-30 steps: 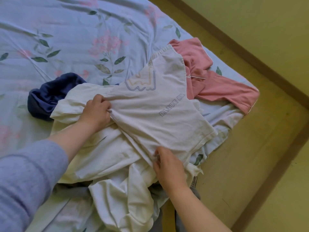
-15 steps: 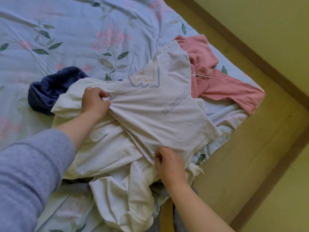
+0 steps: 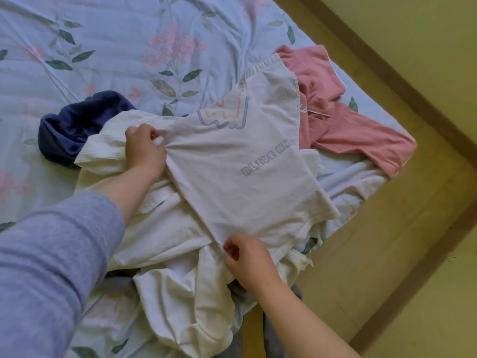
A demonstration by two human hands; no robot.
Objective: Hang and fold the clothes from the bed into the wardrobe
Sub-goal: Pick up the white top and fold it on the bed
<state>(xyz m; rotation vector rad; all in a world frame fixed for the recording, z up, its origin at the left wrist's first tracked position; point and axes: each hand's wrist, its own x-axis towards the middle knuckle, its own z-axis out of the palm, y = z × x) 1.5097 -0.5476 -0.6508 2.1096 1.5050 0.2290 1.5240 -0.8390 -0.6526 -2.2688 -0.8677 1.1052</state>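
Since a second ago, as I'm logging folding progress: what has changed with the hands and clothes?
Very little. The left hand and right hand keep their grip on the white printed T-shirt, which looks drawn slightly tauter between them; nothing was let go. The cream shirt beneath, the pink garment, the blue garment and the bed stayed as they were.

1. One white cotton T-shirt with grey lettering (image 3: pixel 245 161), centre.
2. One pink garment (image 3: pixel 348 130), far right.
3. One navy-blue garment (image 3: pixel 74 125), left.
4. Cream crumpled garments (image 3: pixel 167 228), near: number unclear.
5. Two hands: left hand (image 3: pixel 144 148), right hand (image 3: pixel 247 257).
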